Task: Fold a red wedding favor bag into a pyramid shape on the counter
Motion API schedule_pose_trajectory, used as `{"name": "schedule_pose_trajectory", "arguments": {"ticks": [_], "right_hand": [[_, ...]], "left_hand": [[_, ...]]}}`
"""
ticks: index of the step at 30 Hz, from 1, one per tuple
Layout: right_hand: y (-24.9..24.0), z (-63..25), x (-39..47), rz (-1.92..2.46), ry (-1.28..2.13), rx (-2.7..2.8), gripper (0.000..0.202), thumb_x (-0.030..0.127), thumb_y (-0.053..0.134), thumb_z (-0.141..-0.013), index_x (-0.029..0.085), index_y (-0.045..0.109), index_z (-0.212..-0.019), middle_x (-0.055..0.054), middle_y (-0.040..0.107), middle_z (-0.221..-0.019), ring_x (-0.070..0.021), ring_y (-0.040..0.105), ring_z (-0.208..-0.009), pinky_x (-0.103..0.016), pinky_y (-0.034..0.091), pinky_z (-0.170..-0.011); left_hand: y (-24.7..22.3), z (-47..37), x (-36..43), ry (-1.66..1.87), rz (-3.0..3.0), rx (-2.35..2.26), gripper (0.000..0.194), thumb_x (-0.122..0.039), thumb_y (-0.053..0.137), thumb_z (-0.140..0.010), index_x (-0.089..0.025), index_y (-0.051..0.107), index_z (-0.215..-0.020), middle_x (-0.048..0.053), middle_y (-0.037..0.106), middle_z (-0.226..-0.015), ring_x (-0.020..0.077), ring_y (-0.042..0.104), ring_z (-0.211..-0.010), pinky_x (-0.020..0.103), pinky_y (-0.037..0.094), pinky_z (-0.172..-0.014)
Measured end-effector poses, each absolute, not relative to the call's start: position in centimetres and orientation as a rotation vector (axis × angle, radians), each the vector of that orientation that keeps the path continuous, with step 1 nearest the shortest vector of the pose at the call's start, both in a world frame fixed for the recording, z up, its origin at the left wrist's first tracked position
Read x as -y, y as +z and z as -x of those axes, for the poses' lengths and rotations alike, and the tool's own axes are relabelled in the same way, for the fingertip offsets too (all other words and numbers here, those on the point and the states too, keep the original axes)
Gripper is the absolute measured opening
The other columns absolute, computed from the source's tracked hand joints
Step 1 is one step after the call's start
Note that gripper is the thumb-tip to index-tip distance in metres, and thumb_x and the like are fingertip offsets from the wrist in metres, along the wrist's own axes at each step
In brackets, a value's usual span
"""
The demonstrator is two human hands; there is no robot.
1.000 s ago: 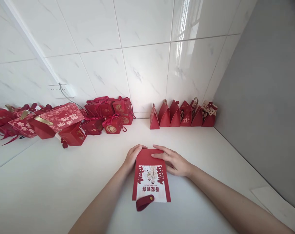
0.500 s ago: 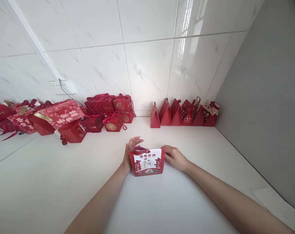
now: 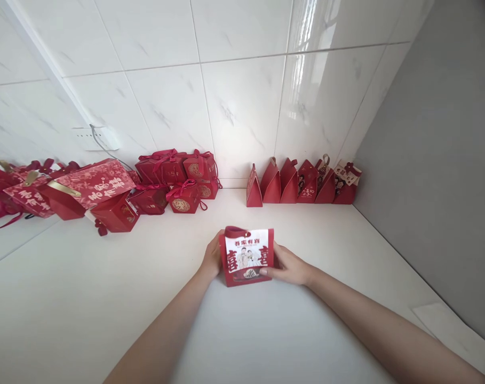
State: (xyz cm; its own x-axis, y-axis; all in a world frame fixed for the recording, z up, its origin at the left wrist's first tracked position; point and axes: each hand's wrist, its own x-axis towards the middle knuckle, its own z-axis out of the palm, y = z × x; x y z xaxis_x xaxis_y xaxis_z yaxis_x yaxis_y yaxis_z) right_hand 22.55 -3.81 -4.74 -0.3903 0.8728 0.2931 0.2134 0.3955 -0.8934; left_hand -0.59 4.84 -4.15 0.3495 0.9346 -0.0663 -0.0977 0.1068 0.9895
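A red gift box [image 3: 248, 258] with a white printed front, a cartoon couple, red characters and a small window is held upright in front of me, over the white tabletop. At its top left a dark red ribbon loop [image 3: 235, 232] is fixed by a gold stud. My left hand [image 3: 213, 257] grips the box's left side, its fingers mostly hidden behind the box. On the right side, my right hand [image 3: 288, 265] is closed round the edge, the thumb lying on the front near the window.
Several red triangular boxes [image 3: 288, 184] stand in a row along the tiled wall at right. At left is a pile of red boxes with ribbons [image 3: 162, 170], some stacked. Behind it is a wall socket [image 3: 95, 138] with a grey cable. A grey panel [image 3: 434, 160] bounds the right side.
My right hand has moved onto the box's right edge, thumb now on the front. My left fingers have gone behind the box. The box has shifted slightly right and up.
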Motion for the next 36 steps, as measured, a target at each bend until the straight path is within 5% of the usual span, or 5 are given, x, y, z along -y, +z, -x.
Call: {"name": "schedule_pose_trajectory", "arguments": {"ticks": [4,9,19,26,36], "right_hand": [[-4.7,-22.4,3.3,0.988,1.070,1.590,0.069,0.046,0.065,-0.091,0.028,0.032,-0.150,-0.008,0.059,-0.140,-0.0284,0.062,-0.121,-0.046,0.051,-0.102],[-4.7,-23.0,2.6,1.058,1.074,1.545,0.061,0.047,0.060,-0.095,0.029,0.036,-0.149,-0.008,0.054,-0.145,-0.0279,0.057,-0.127,-0.048,0.045,-0.110],[-4.3,-22.9,2.9,0.843,1.037,1.705,0.134,0.035,0.089,-0.069,0.037,-0.013,-0.157,-0.010,0.014,-0.166,-0.0320,0.036,-0.145,-0.053,0.035,-0.117],[-3.8,-22.3,2.7,0.879,1.352,1.348,0.056,0.039,0.078,-0.082,0.023,0.056,-0.131,-0.009,0.060,-0.138,-0.0281,0.060,-0.122,-0.050,0.043,-0.112],[-3.2,-19.0,4.0,0.710,1.489,0.525,0.037,0.049,0.060,-0.092,0.025,0.060,-0.120,-0.008,0.068,-0.126,-0.0268,0.066,-0.116,-0.045,0.051,-0.107]], "left_hand": [[-3.7,0.4,-4.1,1.076,-1.313,-0.680,0.070,-0.076,0.046,-0.085,-0.020,0.058,-0.124,0.011,0.064,-0.129,0.0311,0.058,-0.121,0.045,0.045,-0.104],[-2.9,0.2,-3.5,0.873,-1.496,-0.676,0.062,-0.053,0.061,-0.090,-0.024,0.043,-0.141,0.010,0.050,-0.147,0.0292,0.050,-0.133,0.041,0.045,-0.107],[-2.6,-0.1,-3.5,0.937,-1.469,-0.933,0.058,-0.060,0.051,-0.092,-0.022,0.055,-0.136,0.007,0.066,-0.129,0.0278,0.061,-0.120,0.040,0.048,-0.104],[-2.4,-0.1,-3.3,0.970,-1.409,-0.785,0.059,-0.060,0.048,-0.093,-0.020,0.055,-0.136,0.009,0.062,-0.135,0.0289,0.058,-0.123,0.039,0.048,-0.102],[-4.0,0.6,-4.9,0.942,-1.473,-0.854,0.062,-0.065,0.029,-0.095,-0.019,0.057,-0.125,0.012,0.062,-0.119,0.0232,0.064,-0.094,0.037,0.047,-0.086]]}}
